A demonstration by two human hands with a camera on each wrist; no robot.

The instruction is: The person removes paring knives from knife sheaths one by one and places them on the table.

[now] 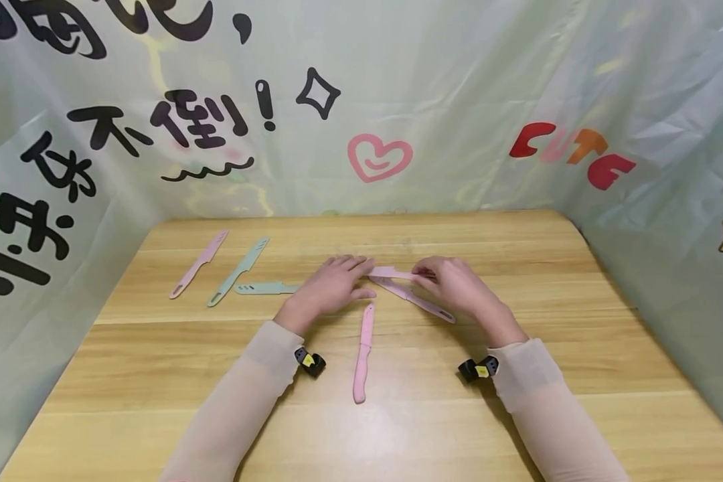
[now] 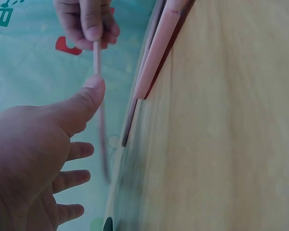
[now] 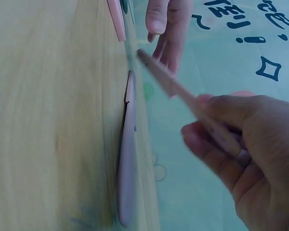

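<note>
Tabletop (image 1: 434,435); right hand (image 1: 458,284) grips pink knife (image 1: 390,272).

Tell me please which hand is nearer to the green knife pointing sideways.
Left. The left hand hides one end of the green knife in the head view; the right hand is farther right, holding a pink knife.

The pink knives (image 1: 363,353) and green knives (image 1: 239,271) look like smooth, matt plastic, the table (image 1: 446,428) like faintly glossy wood, and the creased curtain (image 1: 476,87) perhaps thin, satiny cloth.
</note>
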